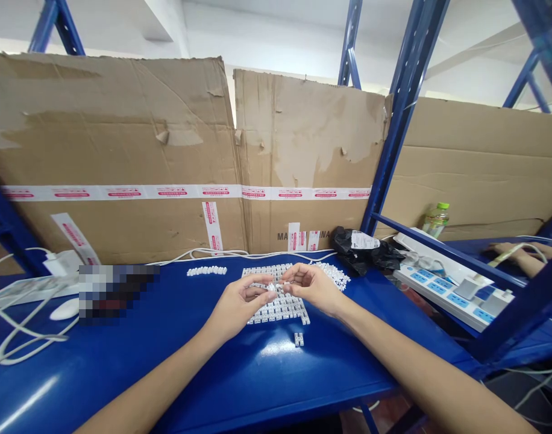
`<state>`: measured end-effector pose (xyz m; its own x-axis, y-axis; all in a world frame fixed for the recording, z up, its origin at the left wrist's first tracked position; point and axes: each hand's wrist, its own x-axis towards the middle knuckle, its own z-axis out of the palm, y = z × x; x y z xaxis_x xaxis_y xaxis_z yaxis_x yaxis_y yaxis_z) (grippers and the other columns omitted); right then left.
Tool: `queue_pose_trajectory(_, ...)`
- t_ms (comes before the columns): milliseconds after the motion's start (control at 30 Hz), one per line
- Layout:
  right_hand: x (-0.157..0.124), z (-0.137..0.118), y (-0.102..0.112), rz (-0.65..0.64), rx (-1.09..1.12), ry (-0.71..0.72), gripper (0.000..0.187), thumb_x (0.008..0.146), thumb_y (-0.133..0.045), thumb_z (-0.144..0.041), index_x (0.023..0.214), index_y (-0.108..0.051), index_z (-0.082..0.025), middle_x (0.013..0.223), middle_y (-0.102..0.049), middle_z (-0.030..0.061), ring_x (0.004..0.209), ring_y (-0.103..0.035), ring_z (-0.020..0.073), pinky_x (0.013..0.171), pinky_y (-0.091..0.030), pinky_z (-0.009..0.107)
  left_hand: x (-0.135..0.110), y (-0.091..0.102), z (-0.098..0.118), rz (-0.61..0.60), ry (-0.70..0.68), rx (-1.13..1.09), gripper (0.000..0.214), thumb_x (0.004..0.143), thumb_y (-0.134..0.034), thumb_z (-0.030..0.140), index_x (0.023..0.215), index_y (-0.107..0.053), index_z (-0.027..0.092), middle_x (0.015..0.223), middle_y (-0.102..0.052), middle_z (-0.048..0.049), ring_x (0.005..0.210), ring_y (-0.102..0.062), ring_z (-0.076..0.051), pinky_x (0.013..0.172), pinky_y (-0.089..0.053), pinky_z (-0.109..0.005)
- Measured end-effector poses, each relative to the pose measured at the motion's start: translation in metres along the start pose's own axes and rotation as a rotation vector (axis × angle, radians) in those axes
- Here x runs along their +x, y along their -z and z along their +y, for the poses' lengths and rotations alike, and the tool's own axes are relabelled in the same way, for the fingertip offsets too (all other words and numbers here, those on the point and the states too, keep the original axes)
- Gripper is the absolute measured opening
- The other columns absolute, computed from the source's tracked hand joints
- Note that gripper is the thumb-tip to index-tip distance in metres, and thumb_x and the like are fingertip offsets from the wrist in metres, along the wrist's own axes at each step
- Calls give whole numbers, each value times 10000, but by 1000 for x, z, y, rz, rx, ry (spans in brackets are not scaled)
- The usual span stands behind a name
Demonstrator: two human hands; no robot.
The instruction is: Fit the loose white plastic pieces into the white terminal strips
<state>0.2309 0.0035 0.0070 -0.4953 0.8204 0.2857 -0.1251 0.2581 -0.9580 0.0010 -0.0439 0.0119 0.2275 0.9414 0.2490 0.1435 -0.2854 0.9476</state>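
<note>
My left hand [244, 304] pinches a small white plastic piece [272, 287] between thumb and fingertips. My right hand [314, 289] meets it from the other side, its fingers curled and closed around a small white part too hidden to name. Under both hands lies a grid of white plastic pieces [280, 311] set side by side in rows, partly covered by the fingers. Nearer to me, a pair of joined white pieces [299, 340] with dark markings rests on the blue table [240, 374]. Behind my right hand is a loose pile of small white parts [337, 277].
A short row of white pieces [207, 272] lies at the back left. Cables, a white power strip [27, 289] and a blurred-out item [117, 292] are further left. A black plastic bag [361, 253], a socket strip [443, 292] and a blue post [400, 102] stand right. Another person's hand [520, 256] shows far right.
</note>
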Motion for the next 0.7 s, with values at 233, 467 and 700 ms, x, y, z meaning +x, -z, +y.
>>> queue_pose_trajectory(233,-1,-1,-5,-6,60,18,299,791,-914,-345,978,-724,-208,946,-772,28,892,-749,175,876,-608,356,1,-3,0,-16,-21,7,397,855,-823,419,1177,-741,201,1153,-816,-96,986,-801,-264,894,-655,-435)
queue_pose_trajectory(467,-3,-5,-11,-4,-116,37,211,834,-870,-331,973,-761,-216,893,-779,39,809,-738,182,758,-620,336,1,-3,3,5,-18,-11,335,844,-841,390,1107,-771,196,1020,-850,-79,991,-812,-282,914,-657,-436)
queue_pose_trajectory(700,-4,-4,-10,1,-305,199,129,891,-794,-324,995,-826,-255,1019,-755,50,891,-706,192,761,-614,338,3,-2,-2,10,-17,-48,343,815,-862,378,1089,-763,197,1004,-853,-73,997,-817,-283,939,-665,-465)
